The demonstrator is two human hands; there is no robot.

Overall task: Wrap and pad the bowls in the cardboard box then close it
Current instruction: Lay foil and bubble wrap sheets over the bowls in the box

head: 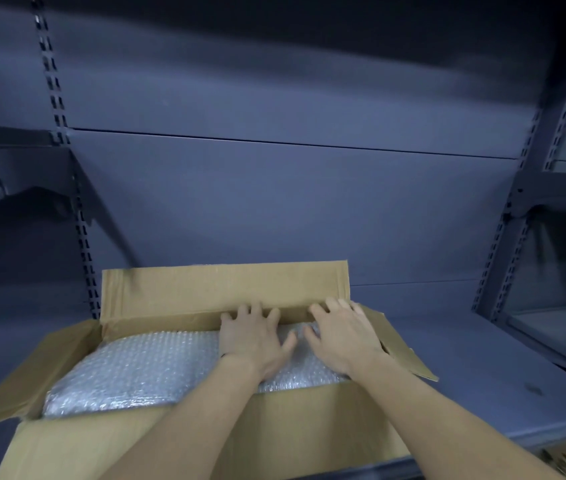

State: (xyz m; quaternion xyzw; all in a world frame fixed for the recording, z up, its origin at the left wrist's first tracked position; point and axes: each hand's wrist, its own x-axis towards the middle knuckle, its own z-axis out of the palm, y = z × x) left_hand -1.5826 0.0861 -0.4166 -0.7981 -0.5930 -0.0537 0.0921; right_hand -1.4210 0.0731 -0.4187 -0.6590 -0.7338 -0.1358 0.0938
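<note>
An open cardboard box [226, 441] stands on a grey shelf in front of me. Bubble wrap [129, 372] covers everything inside it, so no bowl shows. The far flap [205, 289] stands upright, and the left flap [28, 372] and right flap [403, 351] splay outward. My left hand [254, 337] lies flat on the bubble wrap at the box's far right part, fingertips against the base of the far flap. My right hand [340, 334] lies beside it, fingers spread and reaching to the same flap's base. Neither hand grips anything.
The box sits on a grey metal shelf [465, 358] with a blue-grey back panel [274, 202]. Slotted uprights [63, 161] run up both sides, with a bracket [4, 181] at left. A glass-fronted unit [565, 306] stands at right.
</note>
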